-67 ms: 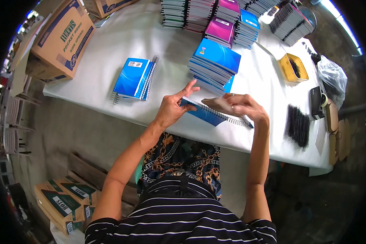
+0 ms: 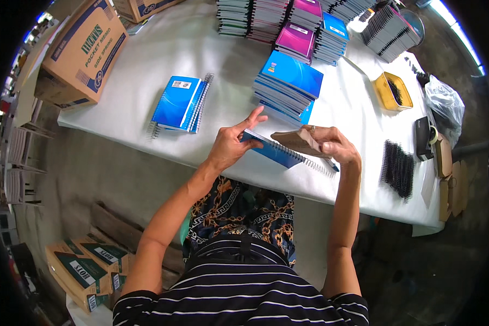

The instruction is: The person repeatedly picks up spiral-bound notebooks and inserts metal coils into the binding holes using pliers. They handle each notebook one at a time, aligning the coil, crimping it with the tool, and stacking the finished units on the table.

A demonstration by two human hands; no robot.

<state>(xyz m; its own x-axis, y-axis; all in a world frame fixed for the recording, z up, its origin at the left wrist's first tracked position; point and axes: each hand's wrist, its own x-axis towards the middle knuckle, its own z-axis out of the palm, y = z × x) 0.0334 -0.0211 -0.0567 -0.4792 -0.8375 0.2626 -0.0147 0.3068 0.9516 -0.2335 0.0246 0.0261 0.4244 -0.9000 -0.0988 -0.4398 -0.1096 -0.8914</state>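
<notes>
Both hands had a grip on 1 blue spiral notebook (image 2: 280, 152): left hand (image 2: 232, 143) pinched its near end, right hand (image 2: 331, 145) closed over the brown back cover, held just above the bench (image 2: 212, 130) edge. Right behind the grip sat a stack of blue notebooks (image 2: 288, 84), loose black spirals (image 2: 397, 168) off right.

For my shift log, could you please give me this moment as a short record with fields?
Left hand: grips the left end of a blue spiral notebook, index finger raised
Right hand: on the notebook, holding a brown card sheet
Behind: stack of blue notebooks
Left: two finished blue notebooks
Right: black spiral coils, yellow tray
Surface: white table
</notes>
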